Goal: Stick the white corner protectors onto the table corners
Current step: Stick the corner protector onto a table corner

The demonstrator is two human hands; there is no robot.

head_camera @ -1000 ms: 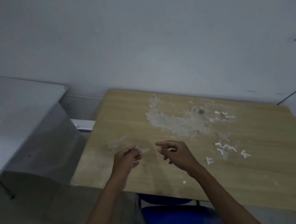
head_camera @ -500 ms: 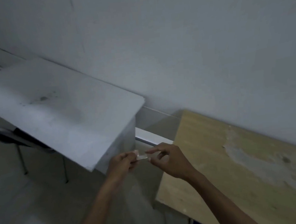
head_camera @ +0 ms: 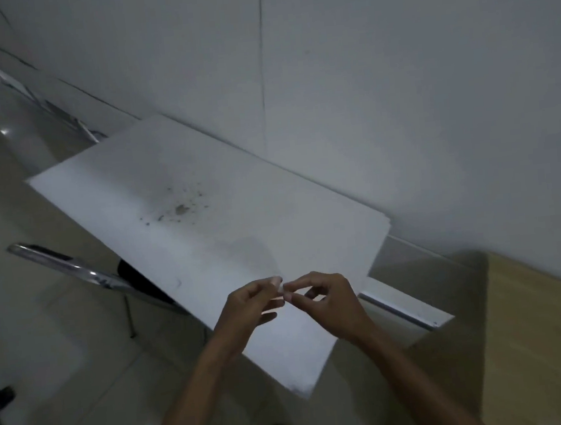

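My left hand [head_camera: 250,306] and my right hand [head_camera: 329,302] meet fingertip to fingertip above the white table [head_camera: 184,228]. Between them they pinch a small white corner protector [head_camera: 282,289], mostly hidden by the fingers. The hands hover over the near right part of the white tabletop, a little back from its near corner [head_camera: 306,393]. The wooden table [head_camera: 538,341] shows only as a strip at the right edge.
A chrome chair frame [head_camera: 68,267] stands left of the white table, partly under it. A white ledge [head_camera: 408,306] runs between the two tables. The wall rises right behind both. Brown specks [head_camera: 179,208] mark the white tabletop. Tiled floor lies left.
The view has swung left from the wooden table to the white one. Both hands came along with the small white piece, and the right fingers now pinch it too.
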